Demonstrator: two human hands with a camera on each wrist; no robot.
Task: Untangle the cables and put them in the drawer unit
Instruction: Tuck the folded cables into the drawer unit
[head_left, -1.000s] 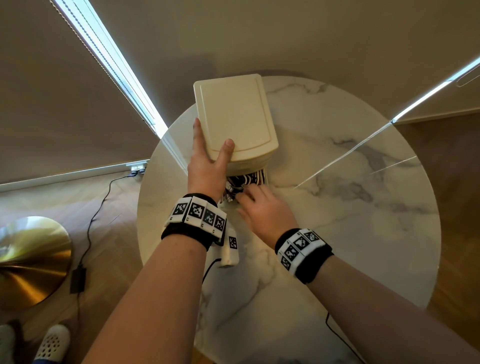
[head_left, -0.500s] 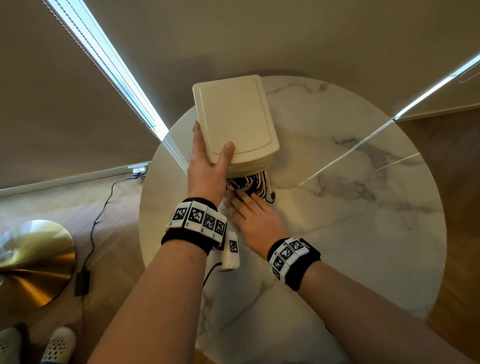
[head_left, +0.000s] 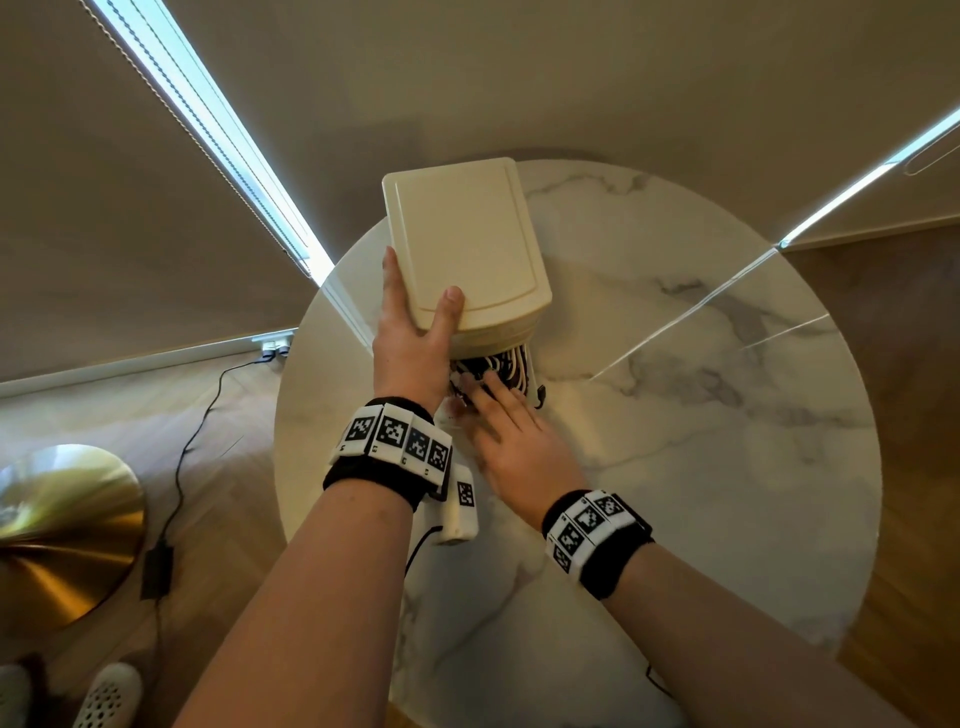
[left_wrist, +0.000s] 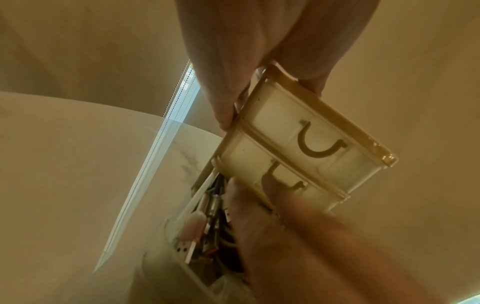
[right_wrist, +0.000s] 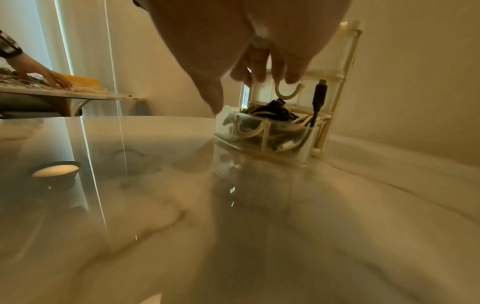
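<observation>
A cream drawer unit stands at the far side of the round marble table. My left hand grips its near left corner, thumb on the lid. Its bottom drawer is pulled out and holds a heap of black and white cables. My right hand lies over that heap with fingers stretched out, the fingertips just above the cables. One black cable end sticks up at the drawer's right side. The two upper drawers are pushed in.
A brass lamp base and a black power cord lie on the wooden floor to the left. Window blinds hang behind the table. Another person's hand works at a separate table far left in the right wrist view.
My right hand has uncurled and slid left and forward, now flat over the cables in the drawer. A black cable end now shows at the drawer's right edge. The left hand has kept its grip.
</observation>
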